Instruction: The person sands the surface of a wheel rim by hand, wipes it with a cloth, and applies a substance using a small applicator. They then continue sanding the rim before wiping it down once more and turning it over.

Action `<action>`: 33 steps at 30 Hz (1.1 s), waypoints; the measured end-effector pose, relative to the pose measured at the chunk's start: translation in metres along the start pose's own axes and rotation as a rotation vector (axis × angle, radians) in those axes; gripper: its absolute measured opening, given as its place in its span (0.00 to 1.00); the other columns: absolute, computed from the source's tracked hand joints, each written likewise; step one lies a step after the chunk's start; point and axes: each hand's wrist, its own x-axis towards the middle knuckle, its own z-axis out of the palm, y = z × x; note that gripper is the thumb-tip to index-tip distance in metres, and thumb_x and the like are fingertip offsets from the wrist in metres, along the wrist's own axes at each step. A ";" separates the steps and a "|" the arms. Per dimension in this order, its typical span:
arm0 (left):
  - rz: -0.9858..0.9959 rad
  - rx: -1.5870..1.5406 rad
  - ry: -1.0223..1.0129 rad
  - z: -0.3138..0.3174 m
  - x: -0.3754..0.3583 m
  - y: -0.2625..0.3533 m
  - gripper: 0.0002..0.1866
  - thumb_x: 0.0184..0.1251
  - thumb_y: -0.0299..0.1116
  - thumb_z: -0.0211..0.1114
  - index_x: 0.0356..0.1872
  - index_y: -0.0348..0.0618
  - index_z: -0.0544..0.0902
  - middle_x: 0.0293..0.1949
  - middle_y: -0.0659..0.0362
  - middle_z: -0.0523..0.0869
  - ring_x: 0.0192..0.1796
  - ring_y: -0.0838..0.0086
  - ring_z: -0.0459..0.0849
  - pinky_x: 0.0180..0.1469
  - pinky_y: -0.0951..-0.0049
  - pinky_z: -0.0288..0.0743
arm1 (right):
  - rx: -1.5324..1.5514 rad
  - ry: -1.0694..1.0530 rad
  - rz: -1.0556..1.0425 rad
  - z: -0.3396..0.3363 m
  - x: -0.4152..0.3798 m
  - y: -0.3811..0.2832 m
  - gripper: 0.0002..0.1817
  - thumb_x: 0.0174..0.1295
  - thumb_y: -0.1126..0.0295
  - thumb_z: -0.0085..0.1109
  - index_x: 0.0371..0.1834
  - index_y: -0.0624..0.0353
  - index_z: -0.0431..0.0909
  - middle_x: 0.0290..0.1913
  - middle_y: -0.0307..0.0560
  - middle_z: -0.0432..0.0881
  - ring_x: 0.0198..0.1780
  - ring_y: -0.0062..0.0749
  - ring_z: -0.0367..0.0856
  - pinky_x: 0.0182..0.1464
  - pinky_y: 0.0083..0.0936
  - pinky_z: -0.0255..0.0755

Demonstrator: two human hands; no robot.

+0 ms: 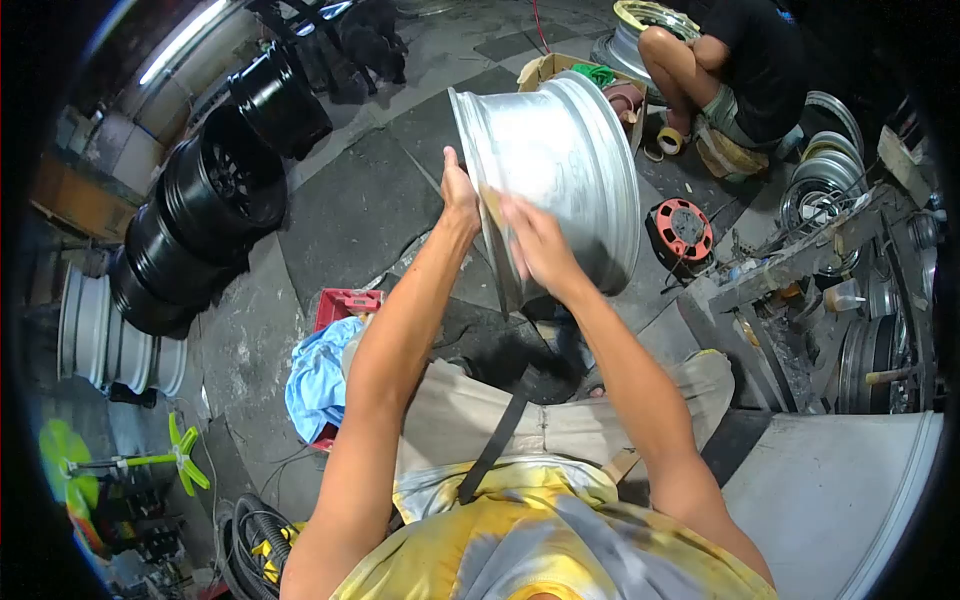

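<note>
A bare silver wheel rim [560,170] is tilted in front of me, above my lap. My left hand [458,190] grips its near-left edge, thumb pointing up along the outside. Against the same edge, my right hand [540,240] presses a tan piece of sandpaper [492,208]; its fingers are smeared by motion. The sheet is partly hidden by the fingers, and the inside of the rim does not show.
Black wheel rims [225,180] are stacked at the left, beside a silver rim [110,335]. A red crate [345,300] holds a blue cloth [322,375]. A red cable reel [683,232] lies at the right. Another person [745,70] crouches at the upper right near more rims.
</note>
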 end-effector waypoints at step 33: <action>0.658 1.762 0.226 0.002 -0.137 0.002 0.49 0.56 0.38 0.73 0.77 0.25 0.62 0.35 0.48 0.87 0.32 0.67 0.87 0.40 0.67 0.83 | -0.999 -0.743 0.084 0.053 -0.116 0.059 0.15 0.56 0.74 0.70 0.49 0.60 0.90 0.55 0.57 0.89 0.58 0.48 0.88 0.59 0.39 0.83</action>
